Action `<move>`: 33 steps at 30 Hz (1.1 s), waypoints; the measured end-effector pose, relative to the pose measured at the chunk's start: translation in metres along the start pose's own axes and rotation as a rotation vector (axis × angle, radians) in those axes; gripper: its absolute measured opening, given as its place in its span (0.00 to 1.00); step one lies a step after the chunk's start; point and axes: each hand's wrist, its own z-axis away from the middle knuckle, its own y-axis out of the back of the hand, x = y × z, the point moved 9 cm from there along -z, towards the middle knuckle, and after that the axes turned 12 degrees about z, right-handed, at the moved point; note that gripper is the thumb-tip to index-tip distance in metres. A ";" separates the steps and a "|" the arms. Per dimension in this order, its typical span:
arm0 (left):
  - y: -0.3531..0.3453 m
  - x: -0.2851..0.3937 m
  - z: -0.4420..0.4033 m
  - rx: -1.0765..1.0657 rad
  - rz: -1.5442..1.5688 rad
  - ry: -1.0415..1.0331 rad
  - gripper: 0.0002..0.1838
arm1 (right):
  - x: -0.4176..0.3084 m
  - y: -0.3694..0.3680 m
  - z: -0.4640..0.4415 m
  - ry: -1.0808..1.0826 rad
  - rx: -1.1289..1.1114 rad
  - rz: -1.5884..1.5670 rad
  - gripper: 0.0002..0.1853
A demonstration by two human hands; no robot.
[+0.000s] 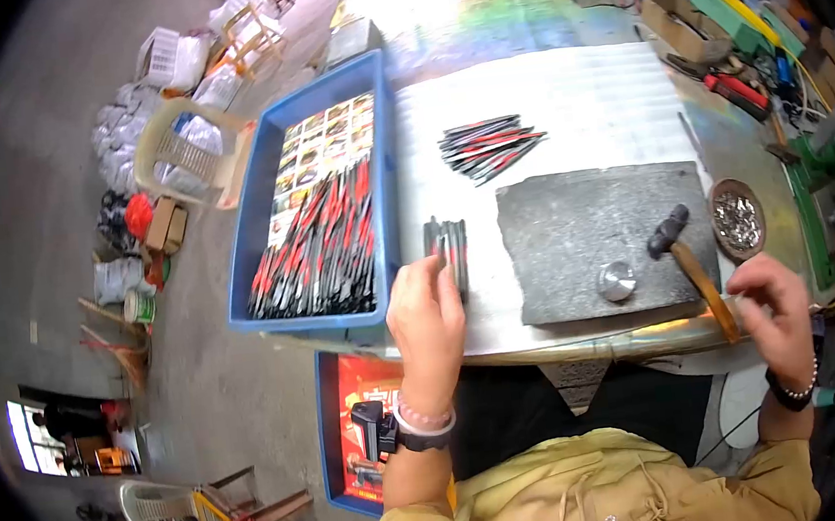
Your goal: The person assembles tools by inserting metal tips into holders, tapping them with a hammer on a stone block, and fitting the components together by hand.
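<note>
My left hand [427, 312] is at the near end of a small row of slim black-and-red pieces [447, 242]. Its fingers are curled together, and what they hold, if anything, is hidden. My right hand [776, 310] hovers at the table's front edge, thumb and fingers apart with nothing seen between them. Close to it lies a hammer [696, 274], its black head on a grey stone slab [576, 235] and its wooden handle over the edge. A round metal piece [617, 281] sits on the slab. Farther back, more black-and-red pieces [491, 147] lie fanned out.
On the left stands a blue bin [383, 163] with many black-and-red pieces. Right of the slab is a bowl of small shiny metal parts [737, 218]. A green machine [820, 212] borders the right side. Cartons and tools [738, 94] crowd the back right.
</note>
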 end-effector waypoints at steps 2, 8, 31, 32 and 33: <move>-0.011 -0.001 -0.005 0.009 -0.148 -0.062 0.06 | -0.008 -0.009 0.005 0.013 -0.081 0.006 0.07; -0.036 -0.012 -0.011 -0.017 -0.367 -0.073 0.17 | -0.006 -0.024 0.026 -0.001 -0.236 -0.034 0.10; -0.065 -0.047 -0.046 -0.167 -0.714 -0.003 0.13 | -0.039 -0.085 0.070 0.454 -0.542 -0.073 0.12; -0.064 -0.047 -0.046 -0.172 -0.697 0.010 0.12 | -0.040 -0.087 0.073 0.459 -0.556 -0.070 0.12; -0.063 -0.047 -0.046 -0.164 -0.687 0.008 0.13 | -0.041 -0.090 0.075 0.465 -0.570 -0.066 0.11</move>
